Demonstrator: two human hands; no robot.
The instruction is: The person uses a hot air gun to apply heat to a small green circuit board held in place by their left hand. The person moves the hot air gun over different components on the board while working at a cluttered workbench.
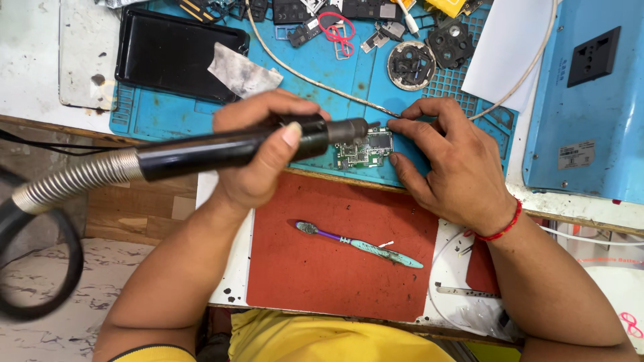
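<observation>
My left hand (258, 151) grips a black hot-air wand (221, 149) with a ribbed metal hose trailing off to the left. Its metal nozzle points right at a small green circuit board (365, 151) lying on the blue work mat (315, 70). My right hand (453, 161) rests on the mat beside the board, thumb against its right edge. The index finger and thumb pinch thin tweezers (392, 115) whose tip sits just above the board.
A red mat (308, 268) near me carries a teal and purple toothbrush (359, 245). A black tray (168, 50), phone parts, a round ring part (410, 65) and a white cable lie at the back. A blue box with a socket (590, 94) stands right.
</observation>
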